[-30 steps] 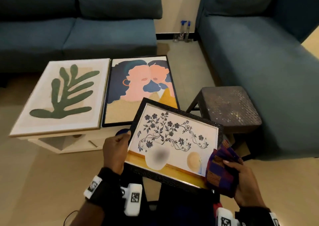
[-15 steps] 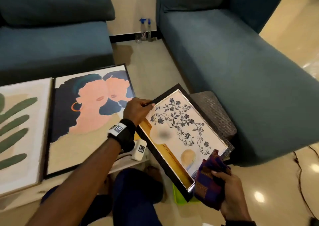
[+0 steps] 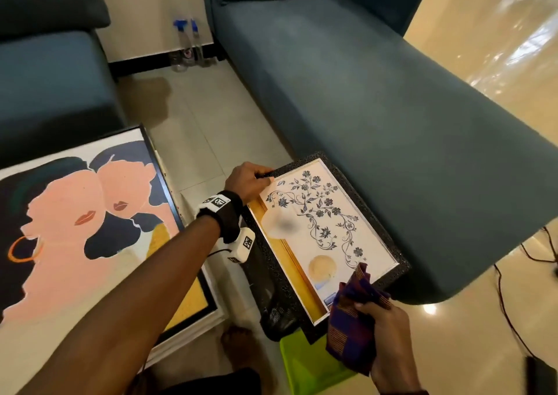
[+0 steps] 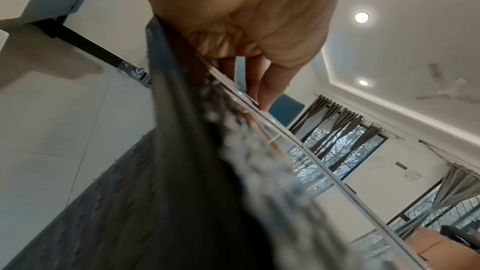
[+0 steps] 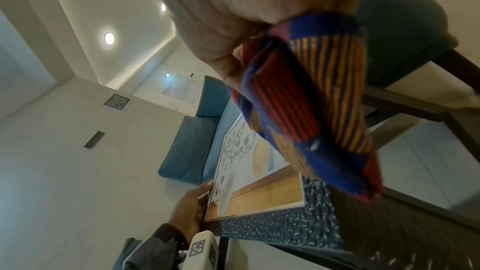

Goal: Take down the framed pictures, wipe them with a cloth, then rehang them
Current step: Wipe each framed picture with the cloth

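Observation:
A black-framed picture of blue flowers (image 3: 320,231) lies tilted over a dark stool beside the sofa. My left hand (image 3: 250,180) grips its far left corner, thumb on the glass. From the left wrist view the left hand (image 4: 249,34) shows above the frame's dark edge (image 4: 197,151). My right hand (image 3: 389,334) holds a bunched blue, red and orange cloth (image 3: 353,319) at the frame's near right corner. The right wrist view has the cloth (image 5: 311,106) hanging over the frame (image 5: 272,225). A second picture, of two pink faces (image 3: 78,228), lies flat on the low table at left.
Teal sofas stand at the right (image 3: 362,108) and at the far left (image 3: 45,71). Spray bottles (image 3: 187,44) stand by the wall between them. A green bin (image 3: 308,367) sits on the floor under the frame. Black cables (image 3: 513,289) trail over the floor at right.
My left hand has carried the flower picture from in front of me to the right, over the stool, turning it lengthwise. My right hand has followed with the cloth.

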